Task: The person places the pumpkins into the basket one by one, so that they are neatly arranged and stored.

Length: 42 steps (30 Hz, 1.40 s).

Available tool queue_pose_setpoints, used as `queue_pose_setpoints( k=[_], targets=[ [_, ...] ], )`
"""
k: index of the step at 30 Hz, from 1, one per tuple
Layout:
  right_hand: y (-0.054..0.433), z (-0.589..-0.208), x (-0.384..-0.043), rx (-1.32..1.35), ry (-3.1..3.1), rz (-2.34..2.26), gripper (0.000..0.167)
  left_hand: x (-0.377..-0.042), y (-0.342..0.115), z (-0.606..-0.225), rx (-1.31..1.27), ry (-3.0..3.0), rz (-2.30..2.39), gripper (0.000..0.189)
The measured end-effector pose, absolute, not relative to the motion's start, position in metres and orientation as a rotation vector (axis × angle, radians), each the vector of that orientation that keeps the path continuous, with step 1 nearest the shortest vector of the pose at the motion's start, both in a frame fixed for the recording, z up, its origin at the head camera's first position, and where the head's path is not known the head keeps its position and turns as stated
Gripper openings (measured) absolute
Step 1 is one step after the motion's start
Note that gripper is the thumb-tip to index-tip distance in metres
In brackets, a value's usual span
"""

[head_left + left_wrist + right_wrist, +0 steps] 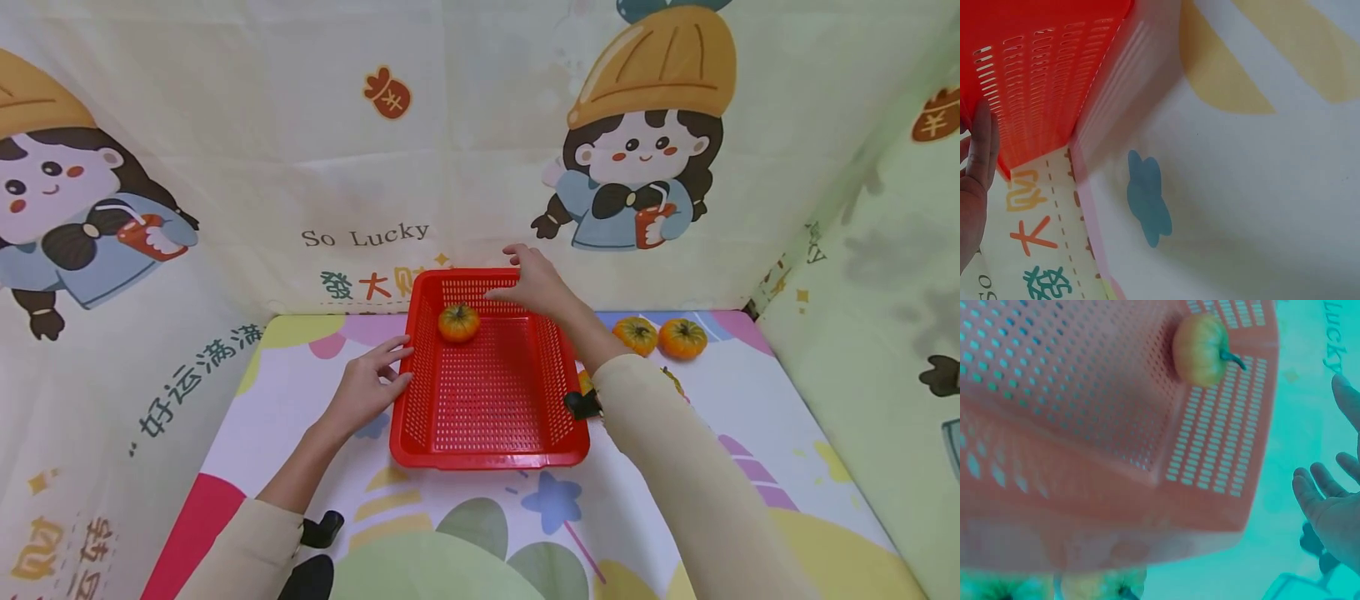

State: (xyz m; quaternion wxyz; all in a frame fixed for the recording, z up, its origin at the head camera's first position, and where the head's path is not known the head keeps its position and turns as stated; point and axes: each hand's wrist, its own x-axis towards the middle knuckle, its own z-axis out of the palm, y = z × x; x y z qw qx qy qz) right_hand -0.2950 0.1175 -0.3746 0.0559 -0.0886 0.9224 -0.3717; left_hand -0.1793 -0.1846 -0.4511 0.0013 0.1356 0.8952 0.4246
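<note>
The left hand (365, 385), fingers loosely extended, touched the red perforated plastic basket (487, 460) at left; the right hand (536, 286), spread, empty, hovered by its far rim. Bumping could have rolled the round orange pumpkin (458, 323) from its far-left corner.

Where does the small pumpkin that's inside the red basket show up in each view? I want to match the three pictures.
Head: the pumpkin is near the picture's centre, toward the basket's far left corner.
Left wrist: not visible; the basket's outer wall shows at upper left.
Right wrist: the pumpkin is in the upper part, right of centre.
Shared landmark: the red basket, which looks paler and pinkish in the right wrist view.
</note>
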Motion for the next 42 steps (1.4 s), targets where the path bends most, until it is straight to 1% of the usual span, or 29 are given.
queue_pose_setpoints(
  k=[8, 15, 22, 28, 37, 42],
  targets=[
    [0.153, -0.365, -0.281, -0.265, 2.819, -1.219, 0.088, -0.18, -0.185, -0.45, 0.413, 2.806, 1.334, 0.049],
    [0.189, -0.367, -0.257, -0.257, 2.826, -1.304, 0.086, -0.18, -0.184, -0.451, 0.429, 2.804, 1.34, 0.048],
    [0.221, -0.381, -0.232, -0.309, 2.883, -1.346, 0.087, -0.18, -0.185, -0.452, 0.425, 2.809, 1.333, 0.048],
    [0.248, -0.396, -0.21, -0.32, 2.872, -1.362, 0.083, -0.179, -0.185, -0.452, 0.412, 2.788, 1.343, 0.048],
    [0.286, -0.417, -0.183, -0.247, 2.946, -1.269, 0.084, -0.178, -0.185, -0.45, 0.415, 2.786, 1.354, 0.048],
    [0.306, -0.433, -0.174, -0.174, 2.934, -1.252, 0.089, -0.179, -0.185, -0.45, 0.426, 2.789, 1.364, 0.048]
  ],
)
